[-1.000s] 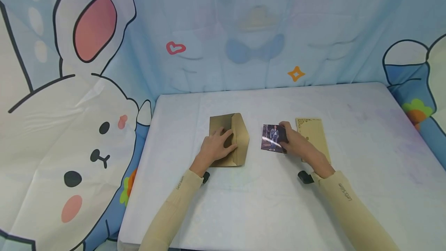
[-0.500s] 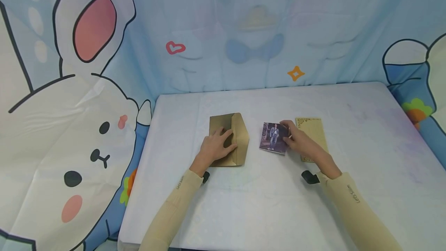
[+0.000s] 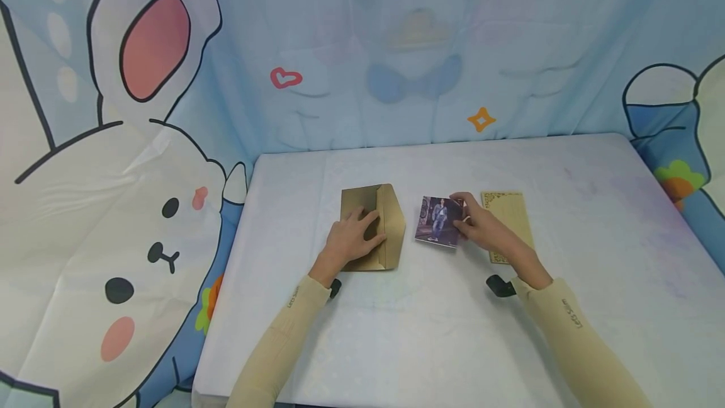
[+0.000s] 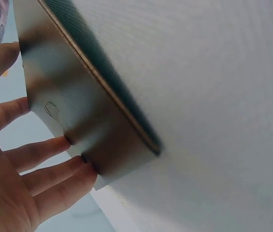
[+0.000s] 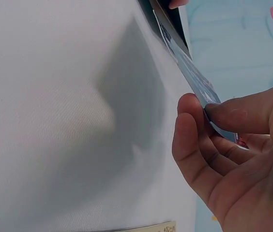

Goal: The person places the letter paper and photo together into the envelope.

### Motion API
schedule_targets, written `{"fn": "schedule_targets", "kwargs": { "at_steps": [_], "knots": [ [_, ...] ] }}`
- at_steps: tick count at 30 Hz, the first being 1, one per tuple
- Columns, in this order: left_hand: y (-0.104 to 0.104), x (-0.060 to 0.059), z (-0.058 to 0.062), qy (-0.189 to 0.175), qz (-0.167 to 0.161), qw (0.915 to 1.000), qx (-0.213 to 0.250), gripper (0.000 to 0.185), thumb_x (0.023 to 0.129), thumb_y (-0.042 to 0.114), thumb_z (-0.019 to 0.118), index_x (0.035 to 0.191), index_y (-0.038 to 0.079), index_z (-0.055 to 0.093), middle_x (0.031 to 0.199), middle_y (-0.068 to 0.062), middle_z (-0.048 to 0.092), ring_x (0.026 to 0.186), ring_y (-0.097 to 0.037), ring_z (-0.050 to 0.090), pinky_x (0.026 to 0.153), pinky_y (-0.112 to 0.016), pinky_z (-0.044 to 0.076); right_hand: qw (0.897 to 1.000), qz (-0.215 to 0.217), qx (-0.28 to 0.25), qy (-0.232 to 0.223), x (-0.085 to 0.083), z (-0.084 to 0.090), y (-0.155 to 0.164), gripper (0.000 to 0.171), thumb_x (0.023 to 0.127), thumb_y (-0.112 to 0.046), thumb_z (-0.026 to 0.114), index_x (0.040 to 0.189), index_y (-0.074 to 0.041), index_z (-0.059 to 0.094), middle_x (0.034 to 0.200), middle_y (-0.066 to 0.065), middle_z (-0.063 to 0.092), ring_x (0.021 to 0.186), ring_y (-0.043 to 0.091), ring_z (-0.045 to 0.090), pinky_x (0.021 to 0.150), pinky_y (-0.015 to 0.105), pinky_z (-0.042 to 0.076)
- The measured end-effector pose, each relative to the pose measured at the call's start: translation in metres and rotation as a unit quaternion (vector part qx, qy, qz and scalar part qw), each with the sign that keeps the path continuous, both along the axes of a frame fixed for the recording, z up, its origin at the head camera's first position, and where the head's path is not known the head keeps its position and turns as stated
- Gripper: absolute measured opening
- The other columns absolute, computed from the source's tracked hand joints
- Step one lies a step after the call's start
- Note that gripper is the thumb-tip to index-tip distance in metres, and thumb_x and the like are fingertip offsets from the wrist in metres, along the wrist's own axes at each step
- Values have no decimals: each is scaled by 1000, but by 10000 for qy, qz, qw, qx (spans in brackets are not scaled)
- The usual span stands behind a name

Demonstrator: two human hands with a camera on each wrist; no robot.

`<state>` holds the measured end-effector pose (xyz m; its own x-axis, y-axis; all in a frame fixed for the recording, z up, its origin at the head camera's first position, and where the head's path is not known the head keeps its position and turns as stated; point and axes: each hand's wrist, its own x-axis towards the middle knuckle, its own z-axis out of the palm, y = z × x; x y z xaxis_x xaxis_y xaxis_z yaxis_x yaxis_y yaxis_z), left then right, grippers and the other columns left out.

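Note:
On the left of the table lies a gold envelope (image 3: 393,222), its flap spread out to the right. My left hand (image 3: 350,241) rests on it with fingers apart; in the left wrist view the fingertips touch the envelope's (image 4: 78,96) face. To the right of the flap, my right hand (image 3: 481,228) pinches a glossy photo (image 3: 435,222) of a standing figure by its right edge. The right wrist view shows thumb and fingers of the right hand (image 5: 243,159) on either side of the thin photo (image 5: 192,77), held above the table over its shadow.
A pale yellow card (image 3: 512,213) with a patterned border lies on the table behind the right forearm, partly covered by it. The white-covered table (image 3: 430,345) meets a blue cartoon curtain (image 3: 362,106) at the back.
The right hand has shifted slightly left with the photo, bringing it closer to the envelope, and more of the picture now shows. The left hand and envelope have stayed put.

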<state>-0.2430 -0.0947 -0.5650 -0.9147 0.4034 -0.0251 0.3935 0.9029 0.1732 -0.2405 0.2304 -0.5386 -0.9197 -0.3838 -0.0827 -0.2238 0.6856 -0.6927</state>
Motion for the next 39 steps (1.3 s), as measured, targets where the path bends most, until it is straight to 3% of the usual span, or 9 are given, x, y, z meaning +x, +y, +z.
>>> {"fn": "schedule_targets", "kwargs": {
  "at_steps": [13, 39],
  "knots": [
    [2, 1, 1, 61, 16, 10000, -69, 62, 98, 61, 51, 150, 27, 47, 153, -16, 46, 133, -37, 55, 93, -51, 55, 9998, 213, -16, 54, -5, 4, -15, 55, 104, -4, 49, 151, -3, 22, 100, 20, 60, 75, 18, 60, 63, 30, 50],
    [1, 2, 1, 23, 73, 10000, 10, 63, 98, 63, 48, 150, 28, 46, 153, -17, 46, 128, -38, 58, 96, -50, 53, 9970, 691, -142, -329, -21, 2, -61, 55, 102, 0, 50, 150, 1, 24, 104, 24, 61, 75, 19, 63, 67, 33, 52]
  ]
}}
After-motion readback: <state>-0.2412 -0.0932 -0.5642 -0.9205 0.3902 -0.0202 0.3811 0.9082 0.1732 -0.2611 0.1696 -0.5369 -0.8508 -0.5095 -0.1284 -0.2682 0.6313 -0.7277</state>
